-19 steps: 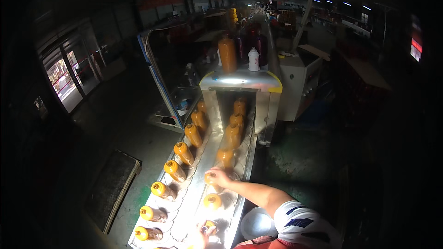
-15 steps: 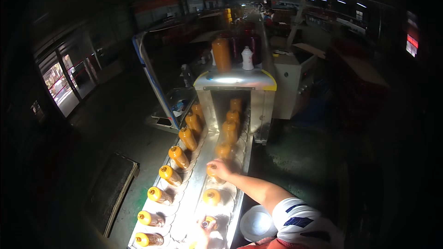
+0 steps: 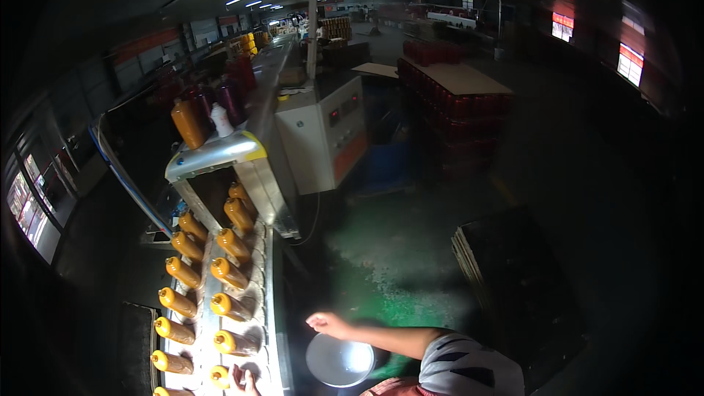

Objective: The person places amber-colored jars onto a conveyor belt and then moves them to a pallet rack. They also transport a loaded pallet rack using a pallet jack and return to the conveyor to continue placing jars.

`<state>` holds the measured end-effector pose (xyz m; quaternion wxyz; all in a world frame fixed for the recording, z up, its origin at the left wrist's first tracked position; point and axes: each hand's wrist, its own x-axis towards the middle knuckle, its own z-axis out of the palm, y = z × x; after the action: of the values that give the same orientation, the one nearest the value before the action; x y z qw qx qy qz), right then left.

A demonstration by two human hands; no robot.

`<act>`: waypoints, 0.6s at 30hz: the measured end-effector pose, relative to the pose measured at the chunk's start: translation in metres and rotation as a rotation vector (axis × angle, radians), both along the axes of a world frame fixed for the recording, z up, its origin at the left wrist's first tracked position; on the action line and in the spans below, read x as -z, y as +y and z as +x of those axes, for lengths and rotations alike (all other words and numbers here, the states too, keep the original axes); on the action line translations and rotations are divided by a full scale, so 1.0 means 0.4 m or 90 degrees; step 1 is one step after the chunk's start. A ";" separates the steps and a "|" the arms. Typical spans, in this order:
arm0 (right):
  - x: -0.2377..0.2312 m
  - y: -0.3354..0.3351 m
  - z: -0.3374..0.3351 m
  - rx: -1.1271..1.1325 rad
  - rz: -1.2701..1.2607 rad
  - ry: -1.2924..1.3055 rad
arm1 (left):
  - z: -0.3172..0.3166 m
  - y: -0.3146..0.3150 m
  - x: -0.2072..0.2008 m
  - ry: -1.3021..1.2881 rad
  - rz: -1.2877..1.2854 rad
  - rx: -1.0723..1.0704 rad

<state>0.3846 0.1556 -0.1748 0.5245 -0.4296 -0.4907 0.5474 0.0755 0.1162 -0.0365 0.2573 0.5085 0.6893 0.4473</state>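
Observation:
Low in view, my left hand is at the nearest orange bottle of the right-hand row, its fingers against the bottle's side. The hand hides most of that bottle's body. My right hand is off the conveyor, above the rim of a pale round basin. Its fingers are drawn together, and I cannot make out anything in them. Just beyond my left hand an orange bottle stands in the same row. Another row of orange bottles runs along the left side.
The conveyor runs into a metal tunnel, with an orange bottle and a white bottle on top. A grey control cabinet stands to its right. Stacked dark boards lie farther right; red goods are piled behind.
My view has turned right, so the conveyor appears farther left. My right hand has left a bottle on the conveyor and is over the basin. My left hand stays by the near bottles.

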 end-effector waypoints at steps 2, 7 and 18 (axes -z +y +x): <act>0.103 -0.191 0.095 0.031 -0.063 0.010 | 0.091 -0.124 0.000 -0.115 -0.089 0.050; 0.228 -0.574 0.225 -0.006 -0.220 -0.048 | 0.248 -0.453 0.049 -0.339 -0.391 0.161; 0.247 -0.850 0.197 -0.306 -0.239 -0.138 | 0.389 -1.045 -0.139 -0.092 -0.246 0.224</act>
<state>0.4634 -0.1843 -0.2735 0.2363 -0.4463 -0.5218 0.6876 0.2312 -0.3017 0.0191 0.4717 0.5286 0.6428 0.2915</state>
